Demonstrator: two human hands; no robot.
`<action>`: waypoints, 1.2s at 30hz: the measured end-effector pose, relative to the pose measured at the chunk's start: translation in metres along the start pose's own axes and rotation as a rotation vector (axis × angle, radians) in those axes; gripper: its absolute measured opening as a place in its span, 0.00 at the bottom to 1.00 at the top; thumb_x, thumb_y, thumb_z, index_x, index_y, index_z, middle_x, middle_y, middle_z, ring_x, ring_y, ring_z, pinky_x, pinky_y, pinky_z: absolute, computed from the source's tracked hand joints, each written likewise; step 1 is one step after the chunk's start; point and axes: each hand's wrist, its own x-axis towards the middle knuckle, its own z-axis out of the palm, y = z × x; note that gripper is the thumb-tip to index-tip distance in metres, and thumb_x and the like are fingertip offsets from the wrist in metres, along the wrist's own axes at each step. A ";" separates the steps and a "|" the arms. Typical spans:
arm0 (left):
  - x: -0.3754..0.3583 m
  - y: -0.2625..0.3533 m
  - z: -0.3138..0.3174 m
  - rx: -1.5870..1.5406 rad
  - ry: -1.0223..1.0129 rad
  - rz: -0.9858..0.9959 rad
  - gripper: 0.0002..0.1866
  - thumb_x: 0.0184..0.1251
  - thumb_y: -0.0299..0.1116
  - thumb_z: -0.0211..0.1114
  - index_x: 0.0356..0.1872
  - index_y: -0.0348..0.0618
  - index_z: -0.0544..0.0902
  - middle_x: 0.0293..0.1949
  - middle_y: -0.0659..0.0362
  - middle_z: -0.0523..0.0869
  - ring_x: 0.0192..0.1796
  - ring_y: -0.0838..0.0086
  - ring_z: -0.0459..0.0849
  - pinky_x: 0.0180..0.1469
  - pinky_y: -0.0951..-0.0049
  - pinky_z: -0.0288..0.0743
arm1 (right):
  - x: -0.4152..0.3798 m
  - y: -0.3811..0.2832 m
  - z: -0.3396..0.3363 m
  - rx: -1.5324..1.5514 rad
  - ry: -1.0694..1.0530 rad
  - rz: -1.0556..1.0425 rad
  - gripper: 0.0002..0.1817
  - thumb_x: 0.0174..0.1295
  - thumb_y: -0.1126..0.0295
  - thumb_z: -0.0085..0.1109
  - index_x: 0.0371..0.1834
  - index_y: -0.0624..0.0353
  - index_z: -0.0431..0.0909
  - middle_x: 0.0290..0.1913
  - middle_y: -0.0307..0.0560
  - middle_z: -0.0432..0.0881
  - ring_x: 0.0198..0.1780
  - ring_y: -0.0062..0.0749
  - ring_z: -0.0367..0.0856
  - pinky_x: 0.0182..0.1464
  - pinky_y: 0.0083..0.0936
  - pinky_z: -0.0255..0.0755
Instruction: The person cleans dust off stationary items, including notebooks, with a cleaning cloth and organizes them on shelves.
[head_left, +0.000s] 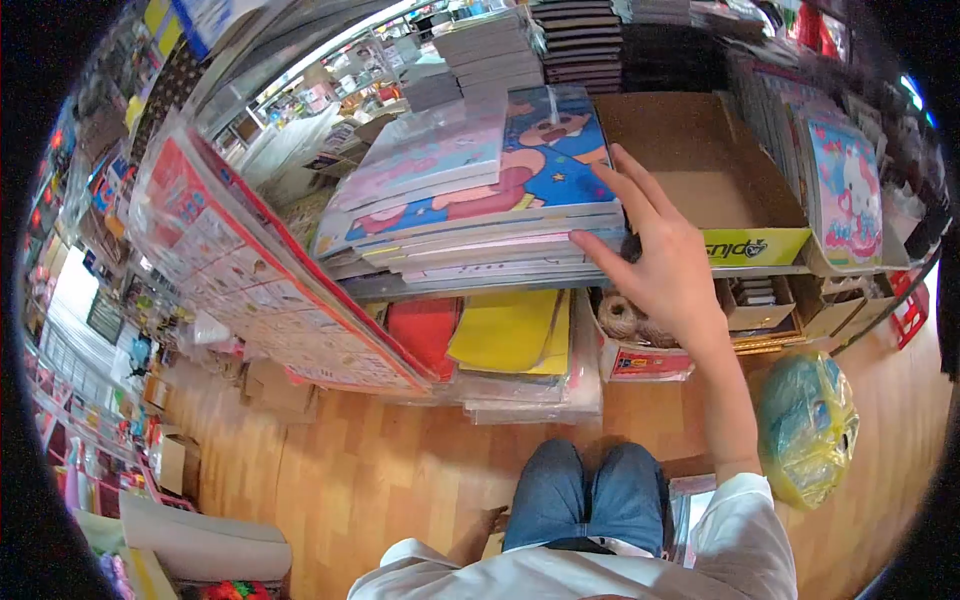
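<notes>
My right hand (655, 255) reaches over the shelf with its fingers spread, nothing held in it. Its fingertips are right at the right edge of a stack of thin books (500, 235). On top of the stack lies a blue book with a cartoon figure (560, 150), and beside it a pale pink and blue book (430, 155) in clear wrap. An open cardboard box (690, 170) with a green front panel stands just right of the hand. My left hand (482, 532) is low beside my left leg, in shadow, its fingers mostly hidden.
Large wrapped poster sheets (240, 270) lean at the left. Below the shelf are yellow folders (505, 330), a red folder (425, 330) and twine rolls (618, 315). A yellow plastic bag (808, 430) sits on the wooden floor (390, 470). Hello Kitty books (845, 190) stand at right.
</notes>
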 end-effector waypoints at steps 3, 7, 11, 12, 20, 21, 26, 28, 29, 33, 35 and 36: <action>0.010 0.000 0.023 -0.033 -0.061 0.017 0.32 0.68 0.49 0.56 0.65 0.37 0.65 0.48 0.43 0.80 0.56 0.51 0.76 0.53 0.50 0.73 | 0.006 0.006 0.005 -0.204 -0.045 0.005 0.36 0.53 0.52 0.67 0.65 0.49 0.68 0.60 0.59 0.74 0.51 0.53 0.80 0.49 0.39 0.75; 0.011 -0.011 0.038 -0.087 -0.129 0.003 0.32 0.68 0.49 0.56 0.65 0.37 0.65 0.48 0.43 0.80 0.56 0.51 0.76 0.53 0.50 0.73 | 0.016 -0.009 0.010 -0.337 -0.237 0.109 0.40 0.52 0.46 0.67 0.68 0.46 0.65 0.40 0.62 0.83 0.41 0.55 0.83 0.44 0.42 0.77; 0.018 -0.014 0.031 -0.098 -0.198 -0.030 0.32 0.68 0.49 0.56 0.66 0.37 0.65 0.48 0.43 0.81 0.56 0.51 0.76 0.53 0.50 0.73 | 0.023 -0.013 0.010 -0.436 -0.226 0.084 0.39 0.51 0.48 0.69 0.67 0.47 0.68 0.42 0.62 0.83 0.45 0.55 0.82 0.49 0.41 0.75; 0.019 -0.015 0.029 -0.098 -0.216 -0.046 0.32 0.68 0.49 0.56 0.66 0.37 0.65 0.48 0.43 0.81 0.56 0.51 0.76 0.53 0.50 0.73 | 0.025 -0.017 0.012 -0.483 -0.233 0.049 0.39 0.50 0.49 0.69 0.66 0.47 0.69 0.46 0.63 0.81 0.47 0.55 0.81 0.51 0.41 0.74; 0.063 0.047 -0.008 0.027 -0.319 -0.096 0.32 0.68 0.50 0.56 0.66 0.37 0.65 0.48 0.44 0.81 0.56 0.52 0.76 0.52 0.50 0.74 | 0.094 -0.073 0.027 -0.527 -0.405 -0.184 0.35 0.54 0.52 0.67 0.62 0.61 0.71 0.59 0.61 0.74 0.58 0.56 0.74 0.58 0.40 0.70; 0.068 0.063 -0.017 0.069 -0.329 -0.099 0.32 0.68 0.50 0.56 0.66 0.37 0.65 0.48 0.44 0.81 0.56 0.52 0.76 0.52 0.50 0.74 | 0.102 -0.075 0.033 -0.553 -0.420 -0.274 0.37 0.52 0.53 0.69 0.64 0.58 0.69 0.61 0.59 0.73 0.59 0.56 0.74 0.58 0.40 0.71; 0.094 0.137 -0.036 0.289 -0.412 -0.114 0.33 0.68 0.50 0.56 0.66 0.38 0.65 0.48 0.44 0.81 0.56 0.52 0.76 0.52 0.50 0.74 | 0.142 -0.070 0.056 -0.557 -0.594 -0.393 0.41 0.51 0.50 0.69 0.67 0.52 0.66 0.65 0.59 0.70 0.57 0.58 0.76 0.55 0.40 0.74; 0.107 0.167 -0.031 0.348 -0.436 -0.098 0.33 0.68 0.50 0.56 0.66 0.38 0.65 0.48 0.44 0.81 0.56 0.52 0.76 0.52 0.50 0.74 | 0.154 -0.064 0.062 -0.437 -0.748 -0.430 0.42 0.51 0.46 0.67 0.68 0.51 0.64 0.64 0.62 0.69 0.52 0.59 0.78 0.51 0.40 0.76; 0.112 0.177 -0.028 0.364 -0.442 -0.092 0.33 0.68 0.50 0.56 0.66 0.38 0.65 0.48 0.44 0.81 0.56 0.52 0.76 0.52 0.50 0.74 | 0.159 -0.062 0.064 -0.467 -0.797 -0.417 0.44 0.51 0.42 0.66 0.68 0.53 0.63 0.64 0.65 0.69 0.48 0.60 0.80 0.48 0.40 0.77; 0.124 0.203 -0.026 0.403 -0.429 -0.075 0.33 0.68 0.50 0.56 0.66 0.38 0.65 0.48 0.44 0.81 0.56 0.52 0.76 0.52 0.50 0.74 | 0.166 -0.041 0.071 -0.374 -0.742 -0.540 0.38 0.57 0.40 0.57 0.59 0.63 0.70 0.43 0.66 0.80 0.39 0.60 0.81 0.40 0.47 0.76; 0.125 0.206 -0.014 0.397 -0.425 -0.067 0.33 0.68 0.50 0.56 0.66 0.38 0.65 0.48 0.44 0.81 0.57 0.52 0.76 0.52 0.50 0.74 | 0.166 -0.036 0.074 -0.328 -0.669 -0.642 0.35 0.59 0.41 0.55 0.54 0.65 0.72 0.34 0.65 0.81 0.36 0.61 0.81 0.38 0.47 0.75; 0.122 0.200 -0.015 0.392 -0.415 -0.076 0.33 0.68 0.50 0.56 0.66 0.38 0.65 0.48 0.44 0.81 0.57 0.52 0.76 0.52 0.50 0.74 | 0.166 -0.036 0.074 -0.315 -0.673 -0.640 0.35 0.59 0.41 0.55 0.54 0.65 0.72 0.34 0.65 0.81 0.36 0.61 0.81 0.38 0.47 0.75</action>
